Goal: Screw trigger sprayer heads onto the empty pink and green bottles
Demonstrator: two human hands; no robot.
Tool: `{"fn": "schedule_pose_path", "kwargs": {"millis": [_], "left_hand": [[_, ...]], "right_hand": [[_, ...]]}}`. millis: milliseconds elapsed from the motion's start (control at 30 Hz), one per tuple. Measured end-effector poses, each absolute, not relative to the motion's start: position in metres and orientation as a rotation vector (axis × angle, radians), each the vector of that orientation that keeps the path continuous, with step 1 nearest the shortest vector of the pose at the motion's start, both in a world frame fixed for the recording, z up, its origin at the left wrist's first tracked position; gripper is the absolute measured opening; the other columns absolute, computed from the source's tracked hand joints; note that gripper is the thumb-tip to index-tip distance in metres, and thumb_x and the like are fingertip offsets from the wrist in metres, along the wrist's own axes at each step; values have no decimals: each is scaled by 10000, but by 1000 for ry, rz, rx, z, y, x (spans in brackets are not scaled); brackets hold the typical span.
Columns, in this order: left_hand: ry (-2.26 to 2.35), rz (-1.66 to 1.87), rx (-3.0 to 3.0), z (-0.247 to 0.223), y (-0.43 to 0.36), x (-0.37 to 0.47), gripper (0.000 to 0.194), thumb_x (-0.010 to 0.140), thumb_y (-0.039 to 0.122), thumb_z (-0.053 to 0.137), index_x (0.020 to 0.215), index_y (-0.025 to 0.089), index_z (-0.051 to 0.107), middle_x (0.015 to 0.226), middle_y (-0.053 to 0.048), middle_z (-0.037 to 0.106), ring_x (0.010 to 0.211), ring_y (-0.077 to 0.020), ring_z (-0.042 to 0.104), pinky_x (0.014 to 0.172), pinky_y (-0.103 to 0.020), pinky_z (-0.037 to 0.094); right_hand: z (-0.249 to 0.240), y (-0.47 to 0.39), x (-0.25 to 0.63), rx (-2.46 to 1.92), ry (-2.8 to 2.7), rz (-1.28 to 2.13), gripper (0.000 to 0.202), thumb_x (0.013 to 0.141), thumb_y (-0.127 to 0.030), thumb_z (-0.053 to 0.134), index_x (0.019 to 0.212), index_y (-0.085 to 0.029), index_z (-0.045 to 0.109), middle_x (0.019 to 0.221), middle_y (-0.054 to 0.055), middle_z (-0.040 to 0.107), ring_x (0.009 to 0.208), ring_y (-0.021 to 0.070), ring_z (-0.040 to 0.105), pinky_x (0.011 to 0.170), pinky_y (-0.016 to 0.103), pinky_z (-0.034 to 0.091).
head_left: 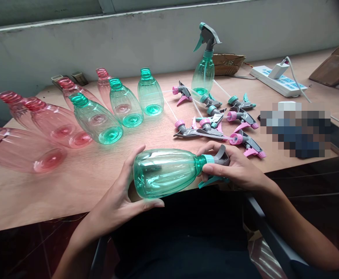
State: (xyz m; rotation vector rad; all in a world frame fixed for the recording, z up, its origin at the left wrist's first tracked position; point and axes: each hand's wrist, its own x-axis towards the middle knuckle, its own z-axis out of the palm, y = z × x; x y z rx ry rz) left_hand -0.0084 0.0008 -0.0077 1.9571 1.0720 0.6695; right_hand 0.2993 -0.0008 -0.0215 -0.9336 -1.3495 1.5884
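A clear green bottle lies sideways in the air above the table's front edge, its base to the left. My left hand is wrapped round the base end, thumb below and fingers behind. My right hand grips the neck end, closed round the teal collar of a grey spray head that sits on the bottle's mouth. A teal trigger points down under my right fingers. Behind my right hand lie several loose spray heads with pink or teal collars and thin white tubes.
Several open pink bottles and green bottles stand or lean at the left and centre. One green bottle with a sprayer stands at the back. A white power strip and a wooden box are on the right.
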Motion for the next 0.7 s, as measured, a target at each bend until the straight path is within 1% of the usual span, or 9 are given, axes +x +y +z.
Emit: {"fn": "schedule_pose_path", "kwargs": {"millis": [333,500,700], "left_hand": [[1068,671,1969,-6,0,-8,1017,842,386,845,1615,470,189,1657,-28,399,1517,-320,440,1233,-403,429],[1068,670,1934,-6,-1,-7,1004,848,374,841,1615,456,199,1656,-37,406,1516,-332,442,1218,-404,451],[1056,670,1910,-6,-1,-7,1006,855,363,837,1617,462,188,1647,-31,413,1508,-315,457,1213,-382,454]], "right_hand": [[-20,-1,298,-940,-1346,1590,243,886,-305,851,1048,-215,693,832,-27,807,721,121,797,700,165,652],[-20,-1,299,-950,-1333,1604,262,888,-313,849,1066,-211,686,821,-17,811,749,144,805,706,189,664],[-21,-1,300,-943,-1342,1606,260,892,-305,846,1066,-213,677,810,-17,810,738,141,804,695,174,653]]}}
